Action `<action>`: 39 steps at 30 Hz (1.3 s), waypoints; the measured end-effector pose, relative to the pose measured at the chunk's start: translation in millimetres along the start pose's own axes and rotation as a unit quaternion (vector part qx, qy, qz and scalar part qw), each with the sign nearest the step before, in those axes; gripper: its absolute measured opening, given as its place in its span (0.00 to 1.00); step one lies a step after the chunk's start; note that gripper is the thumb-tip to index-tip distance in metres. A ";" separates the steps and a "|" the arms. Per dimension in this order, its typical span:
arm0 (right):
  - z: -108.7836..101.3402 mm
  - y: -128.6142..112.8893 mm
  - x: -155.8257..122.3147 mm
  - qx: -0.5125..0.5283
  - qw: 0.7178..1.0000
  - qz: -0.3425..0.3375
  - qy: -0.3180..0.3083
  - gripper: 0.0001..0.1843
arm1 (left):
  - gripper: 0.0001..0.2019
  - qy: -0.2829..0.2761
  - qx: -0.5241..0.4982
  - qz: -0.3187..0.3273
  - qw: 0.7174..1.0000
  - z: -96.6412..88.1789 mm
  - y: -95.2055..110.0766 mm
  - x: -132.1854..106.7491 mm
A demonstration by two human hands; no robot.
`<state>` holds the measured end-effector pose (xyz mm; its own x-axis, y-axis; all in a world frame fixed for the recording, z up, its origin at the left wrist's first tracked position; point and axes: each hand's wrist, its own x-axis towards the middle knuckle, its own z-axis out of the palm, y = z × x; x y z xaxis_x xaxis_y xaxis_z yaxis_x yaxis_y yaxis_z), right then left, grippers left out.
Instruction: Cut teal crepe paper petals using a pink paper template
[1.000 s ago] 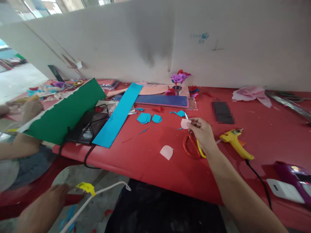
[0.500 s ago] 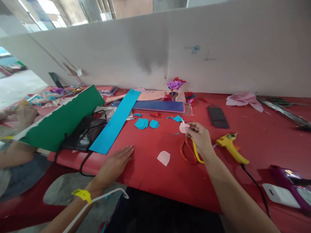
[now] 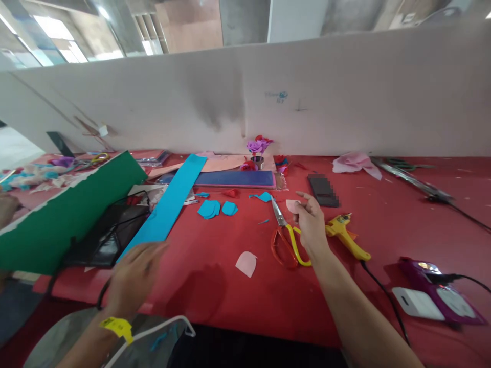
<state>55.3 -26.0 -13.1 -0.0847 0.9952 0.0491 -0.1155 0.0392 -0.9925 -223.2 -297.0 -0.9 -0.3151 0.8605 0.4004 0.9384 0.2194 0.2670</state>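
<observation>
My right hand (image 3: 310, 225) pinches a small pink petal-shaped piece (image 3: 292, 206) between thumb and fingers, held above the red tabletop (image 3: 215, 240). Just left of that hand lie scissors (image 3: 283, 225) with one red and one yellow handle, blades pointing away from me. A second pink petal piece (image 3: 246, 263) rests flat nearer the table's front edge. My left hand (image 3: 135, 276), somewhat blurred, is raised by the front edge near the long blue strip (image 3: 172, 199), fingers loosely extended and holding nothing. Several blue petal pieces (image 3: 209, 208) lie farther back.
A yellow glue gun (image 3: 347, 236) with a cord lies right of my right arm. Beyond it are a purple device (image 3: 452, 301) and a dark blurred rectangle (image 3: 322, 190). A green sheet (image 3: 76, 220) and a black bag (image 3: 111, 230) occupy the left. Paper flowers (image 3: 260, 147) stand before the white partition (image 3: 153, 102).
My left hand has lifted off the table and drawn back to the left. My right hand has moved off the scissors with the pink piece, and the whole view has shifted.
</observation>
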 end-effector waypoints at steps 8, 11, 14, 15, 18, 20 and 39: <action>-4.8 7.8 7.8 -0.022 1.000 0.003 0.016 0.15 | 0.10 -0.146 -0.129 0.016 0.981 150.0 127.1 181.9; -3.6 13.5 8.8 -0.032 0.999 0.010 0.013 0.17 | 0.10 -0.122 -0.139 -0.032 0.982 183.4 148.0 202.5; -3.4 13.7 8.5 -0.037 0.999 0.008 0.007 0.15 | 0.06 -0.109 -0.170 -0.067 0.977 189.1 147.3 206.6; -3.1 12.6 7.8 -0.039 0.999 0.008 0.001 0.15 | 0.05 -0.108 -0.185 -0.076 0.974 186.0 144.4 205.5; -0.5 8.7 3.7 -0.044 0.998 0.023 -0.029 0.14 | 0.06 -0.110 -0.238 -0.098 0.960 166.8 136.3 194.3; 3.1 8.2 -0.2 -0.045 0.996 0.037 -0.060 0.16 | 0.10 -0.122 -0.303 -0.108 0.939 149.4 135.2 180.4; 29.9 25.8 -32.3 -0.131 0.947 -0.002 -0.292 0.12 | 0.15 -0.139 -0.534 -0.210 0.807 91.3 115.8 82.7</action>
<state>25.4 -59.8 -37.0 -0.6269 0.7785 0.0308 0.1256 0.1400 -0.9821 -127.6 -158.5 -16.9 -0.3908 0.9156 -0.0944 0.0526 0.1245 0.9908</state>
